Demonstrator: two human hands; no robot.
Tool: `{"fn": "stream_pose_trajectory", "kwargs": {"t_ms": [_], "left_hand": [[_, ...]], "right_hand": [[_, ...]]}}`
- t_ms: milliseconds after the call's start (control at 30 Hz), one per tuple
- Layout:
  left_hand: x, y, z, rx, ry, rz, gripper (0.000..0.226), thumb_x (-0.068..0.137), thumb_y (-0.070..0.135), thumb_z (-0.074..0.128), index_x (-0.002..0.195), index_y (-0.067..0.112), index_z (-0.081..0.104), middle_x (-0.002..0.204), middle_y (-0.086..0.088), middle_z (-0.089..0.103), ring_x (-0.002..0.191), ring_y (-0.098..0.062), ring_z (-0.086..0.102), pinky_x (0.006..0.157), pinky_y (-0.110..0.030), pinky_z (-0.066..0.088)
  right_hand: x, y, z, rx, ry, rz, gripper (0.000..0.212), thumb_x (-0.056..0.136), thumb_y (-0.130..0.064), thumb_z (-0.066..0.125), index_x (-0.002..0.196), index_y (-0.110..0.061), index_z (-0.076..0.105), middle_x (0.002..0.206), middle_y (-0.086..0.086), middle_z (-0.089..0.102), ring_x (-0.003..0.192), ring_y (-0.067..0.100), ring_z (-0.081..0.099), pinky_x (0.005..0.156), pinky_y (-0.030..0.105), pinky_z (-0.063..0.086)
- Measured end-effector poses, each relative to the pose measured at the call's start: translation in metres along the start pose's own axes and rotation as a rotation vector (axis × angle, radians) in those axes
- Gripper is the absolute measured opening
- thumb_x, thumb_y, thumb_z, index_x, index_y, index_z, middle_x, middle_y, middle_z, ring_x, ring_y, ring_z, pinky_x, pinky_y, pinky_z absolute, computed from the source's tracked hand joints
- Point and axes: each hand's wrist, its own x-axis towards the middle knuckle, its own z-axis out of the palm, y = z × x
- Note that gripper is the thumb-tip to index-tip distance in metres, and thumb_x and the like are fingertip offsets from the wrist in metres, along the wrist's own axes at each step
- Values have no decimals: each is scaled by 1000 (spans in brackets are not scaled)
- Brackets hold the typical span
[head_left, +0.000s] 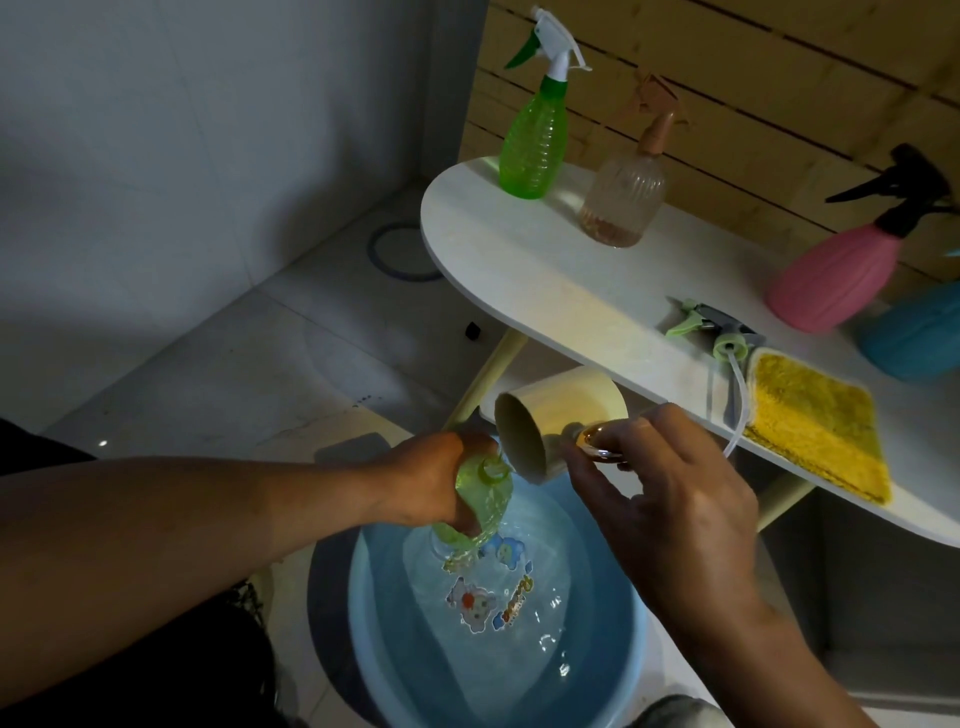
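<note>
My left hand (431, 480) grips a light green plastic bottle (480, 514) with its cap off, held over a blue basin (374, 639) of water. My right hand (670, 499) holds a cream mug (550, 415) by its shiny handle and tips it sideways, its rim right at the bottle's open neck. A detached spray head (722, 332) with a thin tube lies on the white table (524, 265).
On the table stand a green spray bottle (532, 140), a clear brownish one (623, 192), a pink one (847, 265) and part of a blue one (914, 338). A yellow cloth (821, 431) lies near the table's edge. The basin sits on a tiled floor by a wall.
</note>
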Motion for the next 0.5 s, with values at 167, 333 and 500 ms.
{"fn": "stream_pose_trajectory", "kwargs": {"t_ms": [167,333,500], "left_hand": [[0,0,0,-22,12,6,78,66,23,96,132,34,57,121,13,66,109,-10,64,75,-6,45],[-2,1,0,-60,9,21,76,69,17,95,134,29,58,119,16,62,107,-5,59,70,2,41],[-3,1,0,-119,5,-4,73,69,18,95,125,39,55,112,23,60,109,-6,60,73,-1,44]], "right_hand": [[0,-1,-1,-65,10,-64,17,91,-35,75,87,-19,73,84,-2,63,73,20,61,48,32,45],[-3,-2,0,-82,6,-140,20,95,-34,71,85,-17,71,86,0,64,74,24,61,49,36,46],[-5,-1,2,-46,-33,-184,17,95,-30,72,88,-14,72,89,1,66,74,24,61,51,38,48]]}}
